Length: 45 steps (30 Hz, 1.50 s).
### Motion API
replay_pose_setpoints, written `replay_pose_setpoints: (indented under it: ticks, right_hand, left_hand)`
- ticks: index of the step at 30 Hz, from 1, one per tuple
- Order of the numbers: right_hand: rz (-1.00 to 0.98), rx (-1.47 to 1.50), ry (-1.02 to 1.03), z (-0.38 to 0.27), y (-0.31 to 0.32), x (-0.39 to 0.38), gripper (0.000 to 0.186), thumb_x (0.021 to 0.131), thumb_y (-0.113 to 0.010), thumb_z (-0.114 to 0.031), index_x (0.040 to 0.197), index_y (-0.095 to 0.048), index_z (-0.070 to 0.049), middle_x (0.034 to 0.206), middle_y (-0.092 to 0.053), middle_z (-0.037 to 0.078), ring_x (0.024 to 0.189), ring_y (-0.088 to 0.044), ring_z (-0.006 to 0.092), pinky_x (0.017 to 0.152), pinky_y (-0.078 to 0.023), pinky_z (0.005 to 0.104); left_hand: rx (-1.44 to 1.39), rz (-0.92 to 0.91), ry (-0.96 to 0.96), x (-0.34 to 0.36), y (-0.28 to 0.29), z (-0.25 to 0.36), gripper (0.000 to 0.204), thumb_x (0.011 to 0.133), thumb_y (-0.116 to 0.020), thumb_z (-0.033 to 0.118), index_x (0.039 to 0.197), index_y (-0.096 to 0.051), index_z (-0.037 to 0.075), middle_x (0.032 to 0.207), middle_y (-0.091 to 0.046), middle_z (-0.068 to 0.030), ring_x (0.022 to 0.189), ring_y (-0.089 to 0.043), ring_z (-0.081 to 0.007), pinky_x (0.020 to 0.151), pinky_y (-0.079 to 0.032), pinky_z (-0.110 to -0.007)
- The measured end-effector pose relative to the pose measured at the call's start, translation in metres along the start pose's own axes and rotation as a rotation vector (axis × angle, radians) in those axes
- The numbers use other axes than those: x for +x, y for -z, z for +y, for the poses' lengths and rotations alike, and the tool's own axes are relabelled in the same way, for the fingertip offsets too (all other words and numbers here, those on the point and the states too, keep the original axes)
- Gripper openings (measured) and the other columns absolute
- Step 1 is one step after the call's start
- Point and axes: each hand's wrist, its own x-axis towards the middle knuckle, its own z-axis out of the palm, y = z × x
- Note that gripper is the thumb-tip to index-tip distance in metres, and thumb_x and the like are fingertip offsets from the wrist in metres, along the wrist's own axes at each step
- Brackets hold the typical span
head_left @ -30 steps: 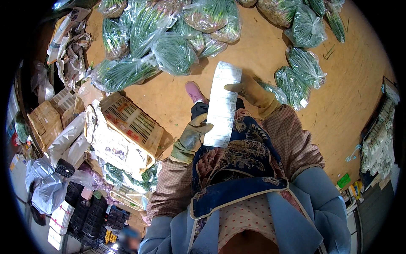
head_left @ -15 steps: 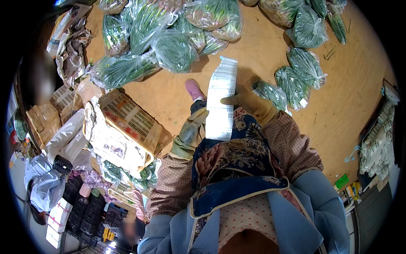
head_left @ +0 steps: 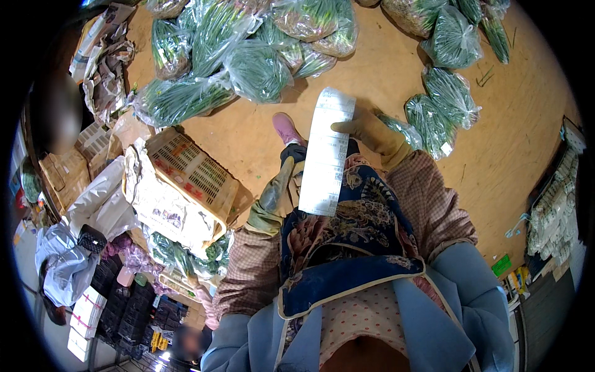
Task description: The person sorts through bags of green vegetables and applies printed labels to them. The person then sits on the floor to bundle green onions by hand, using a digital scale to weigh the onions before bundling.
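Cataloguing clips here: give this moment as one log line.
right hand: holds white printed strip | left hand: beside strip, contact unclear | around: bagged greens on floor, slotted crate at left

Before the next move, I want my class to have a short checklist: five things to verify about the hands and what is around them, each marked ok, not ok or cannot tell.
1. Right hand on the white printed strip: ok, its thumb lies over the strip's right edge.
2. Left hand touching the strip: cannot tell, its fingertips are hidden near the left edge.
3. Strip flat: not ok, it curves at its upper end.
4. Printed side in view: ok, it faces the camera.
5. Nearest bag of greens fully visible: not ok, the right hand partly covers it.
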Motion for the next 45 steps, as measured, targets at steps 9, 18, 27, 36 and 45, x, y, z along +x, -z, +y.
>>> replay_pose_setpoints:
  ticks: [9, 18, 27, 36, 45]
  right_hand:
    - [0.042, 0.004, -0.040, -0.002, -0.002, -0.004, 0.038, 0.073, -0.061, -0.011, 0.106, -0.048, 0.002, 0.091, -0.057, 0.010, 0.076, -0.058, 0.0180, 0.059, -0.049, 0.0272]
    - [-0.027, -0.019, -0.143, -0.007, -0.005, -0.006, 0.037, 0.074, -0.059, -0.007, 0.108, -0.047, 0.000, 0.097, -0.054, 0.007, 0.090, -0.053, 0.0183, 0.081, -0.043, 0.0314]
    - [-0.102, -0.009, -0.055, -0.010, -0.023, -0.015, 0.045, 0.069, -0.066, -0.010, 0.109, -0.048, 0.002, 0.093, -0.058, 0.008, 0.086, -0.055, 0.0177, 0.074, -0.044, 0.0299]
    - [-0.090, -0.451, 0.156, -0.002, -0.007, -0.010, 0.045, 0.069, -0.067, -0.016, 0.107, -0.049, 0.001, 0.090, -0.059, 0.011, 0.085, -0.056, 0.0225, 0.072, -0.045, 0.0341]
    - [-0.262, -1.207, 0.164, -0.025, -0.058, -0.024, 0.036, 0.073, -0.058, -0.037, 0.093, -0.061, -0.007, 0.079, -0.060, 0.014, 0.074, -0.058, 0.0281, 0.067, -0.044, 0.0361]
  left_hand:
    - [-0.790, -0.035, 0.300, -0.007, -0.006, 0.010, 0.050, 0.090, -0.038, 0.034, 0.123, -0.032, -0.003, 0.109, -0.048, -0.0259, 0.065, -0.060, -0.0102, 0.044, -0.048, -0.010]
    - [-0.105, 0.125, 0.026, -0.001, -0.007, 0.001, 0.030, 0.089, -0.042, 0.013, 0.115, -0.045, -0.001, 0.098, -0.057, -0.0117, 0.077, -0.059, -0.0125, 0.061, -0.051, -0.021]
    - [0.544, 0.326, -0.241, 0.012, -0.023, -0.006, 0.029, 0.082, -0.052, 0.005, 0.110, -0.049, -0.003, 0.101, -0.057, -0.0102, 0.089, -0.056, -0.0150, 0.077, -0.047, -0.025]
    - [0.707, 0.439, -0.368, 0.013, -0.032, -0.010, 0.026, 0.082, -0.051, 0.003, 0.107, -0.051, -0.004, 0.093, -0.060, -0.0091, 0.079, -0.058, -0.0133, 0.072, -0.048, -0.024]
    - [0.697, 0.479, -0.328, 0.011, 0.008, -0.012, 0.019, 0.083, -0.050, 0.003, 0.101, -0.056, -0.003, 0.088, -0.060, -0.0031, 0.073, -0.053, -0.0065, 0.064, -0.042, -0.019]
